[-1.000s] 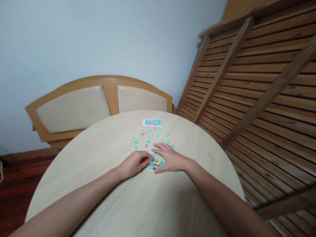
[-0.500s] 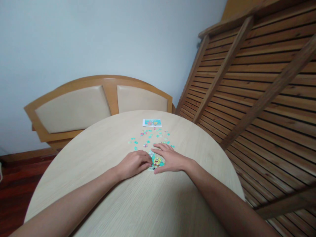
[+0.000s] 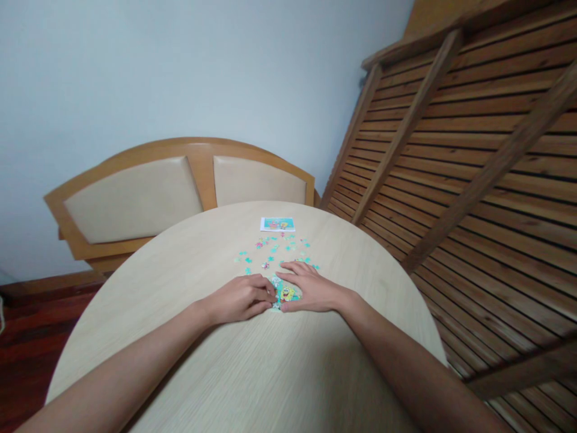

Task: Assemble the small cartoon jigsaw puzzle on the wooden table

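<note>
At the lower middle of the frame, one partly joined puzzle (image 3: 286, 294) with one yellow figure lay on one round table (image 3: 288, 373), between two bare hands that stood apart from each other. The left hand (image 3: 238, 298) had its fingers bent, the tips at the puzzle's left edge; whether they pinched a piece could not be told. The right hand (image 3: 312, 291) was spread, thumb and fingers parted around the puzzle's right side, touching it. Just above, at the centre of the frame, were scattered loose pieces (image 3: 271, 259), roughly two dozen, mostly turquoise and too small for a sure count. Above these lay one picture card (image 3: 278, 224), showing two figures, one pink and one yellow. At centre left stood one wooden backrest (image 3: 202, 177) with two cream panels (image 3: 135, 199); one slatted wooden frame (image 3: 419, 150) filled the right side.
</note>
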The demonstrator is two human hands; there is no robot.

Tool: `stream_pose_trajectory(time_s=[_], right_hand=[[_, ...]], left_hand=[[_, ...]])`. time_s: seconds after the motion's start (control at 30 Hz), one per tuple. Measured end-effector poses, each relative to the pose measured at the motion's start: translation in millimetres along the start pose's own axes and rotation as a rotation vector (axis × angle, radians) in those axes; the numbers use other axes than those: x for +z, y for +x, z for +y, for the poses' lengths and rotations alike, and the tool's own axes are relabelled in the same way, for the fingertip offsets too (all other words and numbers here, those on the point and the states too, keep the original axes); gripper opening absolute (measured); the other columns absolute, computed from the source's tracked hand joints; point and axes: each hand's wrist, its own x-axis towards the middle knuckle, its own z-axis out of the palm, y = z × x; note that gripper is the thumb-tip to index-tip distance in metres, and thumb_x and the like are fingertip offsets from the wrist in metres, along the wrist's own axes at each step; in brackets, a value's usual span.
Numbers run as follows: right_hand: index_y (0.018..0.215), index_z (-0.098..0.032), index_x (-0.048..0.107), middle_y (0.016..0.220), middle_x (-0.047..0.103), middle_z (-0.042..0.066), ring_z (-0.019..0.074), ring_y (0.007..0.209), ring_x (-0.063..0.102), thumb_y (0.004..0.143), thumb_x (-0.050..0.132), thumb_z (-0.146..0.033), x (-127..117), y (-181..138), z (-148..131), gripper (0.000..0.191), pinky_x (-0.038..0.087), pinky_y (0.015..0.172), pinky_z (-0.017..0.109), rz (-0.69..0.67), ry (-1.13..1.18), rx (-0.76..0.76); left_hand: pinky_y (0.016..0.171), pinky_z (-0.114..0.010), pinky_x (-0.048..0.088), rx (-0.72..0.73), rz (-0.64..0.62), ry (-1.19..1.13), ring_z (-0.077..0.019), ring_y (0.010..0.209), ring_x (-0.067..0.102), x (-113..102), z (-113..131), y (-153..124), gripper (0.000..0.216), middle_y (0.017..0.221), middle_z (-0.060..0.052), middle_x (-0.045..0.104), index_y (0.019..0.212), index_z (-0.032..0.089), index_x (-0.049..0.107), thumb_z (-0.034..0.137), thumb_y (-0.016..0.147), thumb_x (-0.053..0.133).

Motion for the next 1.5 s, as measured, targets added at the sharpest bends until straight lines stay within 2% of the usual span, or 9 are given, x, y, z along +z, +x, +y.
stream_pose_trajectory(time_s=[0.23, 0.63, 0.83, 0.93, 1.17, 1.5], right_hand=[[0.147, -0.027, 0.048, 0.157, 0.037, 0.013, 0.0342, 0.144, 0.029, 0.086, 0.055, -0.069, -3.6, -2.6, -0.6, 0.074, 0.023, 0.118, 0.054, 0.013, -0.011, -0.029], [0.148, -0.028, 0.047, 0.157, 0.036, 0.012, 0.0352, 0.145, 0.029, 0.084, 0.058, -0.068, -1.3, -1.9, -0.3, 0.076, 0.022, 0.118, 0.056, 0.02, -0.015, -0.007], [0.146, -0.026, 0.048, 0.155, 0.039, 0.013, 0.0331, 0.143, 0.032, 0.083, 0.06, -0.069, -1.0, -1.0, 0.4, 0.077, 0.024, 0.118, 0.053, 0.037, -0.009, -0.02], [0.145, -0.027, 0.049, 0.154, 0.04, 0.013, 0.0331, 0.143, 0.032, 0.083, 0.06, -0.07, -0.5, -0.9, 1.5, 0.077, 0.024, 0.118, 0.053, 0.043, -0.001, -0.024], [0.141, -0.025, 0.053, 0.15, 0.045, 0.013, 0.0302, 0.14, 0.037, 0.089, 0.056, -0.064, 0.0, 0.0, 3.2, 0.065, 0.027, 0.116, 0.05, 0.09, -0.013, -0.032], [0.14, -0.023, 0.053, 0.148, 0.049, 0.013, 0.0304, 0.138, 0.04, 0.089, 0.053, -0.068, 2.3, 1.0, 6.7, 0.068, 0.029, 0.115, 0.05, 0.128, -0.03, -0.034]], left_hand=[[0.09, -0.03, 0.049, 0.027, 0.009, 0.034, -0.0192, 0.097, 0.064, -1.1, 3.5, 1.5, 0.022, 0.109, -0.007, 0.068, 0.107, 0.021, 0.07, 0.021, 0.097, 0.05], [0.092, -0.031, 0.048, 0.04, 0.011, 0.061, -0.0202, 0.1, 0.064, -1.2, 2.7, 1.7, 0.024, 0.109, -0.008, 0.069, 0.11, 0.021, 0.069, 0.022, 0.097, 0.049], [0.097, -0.034, 0.048, 0.051, -0.002, 0.054, -0.0235, 0.105, 0.063, -3.5, 6.1, 3.4, 0.023, 0.111, -0.01, 0.068, 0.11, 0.019, 0.067, 0.035, 0.095, 0.059], [0.098, -0.036, 0.048, 0.054, 0.003, 0.057, -0.0245, 0.11, 0.062, -2.2, 6.7, 3.2, 0.026, 0.117, -0.012, 0.067, 0.112, 0.019, 0.066, 0.036, 0.094, 0.059], [0.096, -0.036, 0.05, 0.042, -0.009, 0.071, -0.025, 0.108, 0.065, 1.9, 3.7, 1.3, 0.027, 0.118, -0.011, 0.068, 0.113, 0.019, 0.065, 0.037, 0.094, 0.059], [0.098, -0.037, 0.05, 0.044, -0.023, 0.072, -0.0251, 0.11, 0.065, 2.1, 4.0, 2.0, 0.032, 0.121, -0.012, 0.067, 0.119, 0.019, 0.064, 0.037, 0.094, 0.059]])
